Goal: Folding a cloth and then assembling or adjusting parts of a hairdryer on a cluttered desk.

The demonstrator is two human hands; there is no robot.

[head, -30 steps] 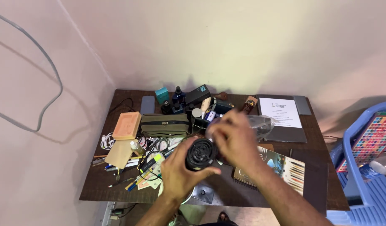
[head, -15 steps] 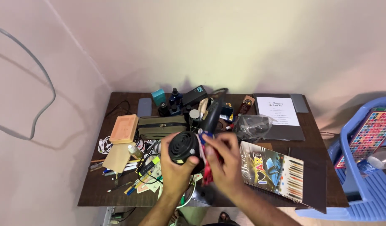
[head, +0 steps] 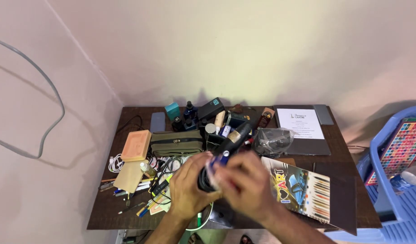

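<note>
Together, two bare hands close over a round black device (head: 207, 180) just above the near middle of a cluttered dark wooden table (head: 343, 199). The left hand (head: 188, 190) wraps the device from its 9 o'clock side, fingers curled around the body. The right hand (head: 244, 183), blurred, covers it from 3 o'clock; whether it grips the device or only presses against it cannot be told. A slim black tool (head: 235, 138) with a blue band slants up toward 1 o'clock from between the hands.

At 9 o'clock of the hands, loose cables (head: 165, 174), pens and pencils (head: 140, 208) lie tangled on the tabletop. At 10 o'clock an olive zip pouch (head: 176, 142) sits beside a peach-coloured flat box (head: 136, 145), with a tan card (head: 128, 176) just below it. At 12 o'clock small dark bottles (head: 188, 113), a teal box (head: 172, 110) and a black box (head: 211, 108) crowd the far edge. At 1 o'clock a crumpled clear plastic bag (head: 273, 141) rests against a grey laptop (head: 311, 147) bearing a white printed sheet (head: 300, 123). At 3 o'clock a colourful booklet (head: 302, 187) lies touching the right forearm.

Plain cream walls (head: 244, 49) meet in a corner behind the table; a grey cable (head: 45, 99) loops across the left wall. A blue plastic chair (head: 390, 194) stands at the table's right end, holding a multicoloured patterned board (head: 404, 147).
</note>
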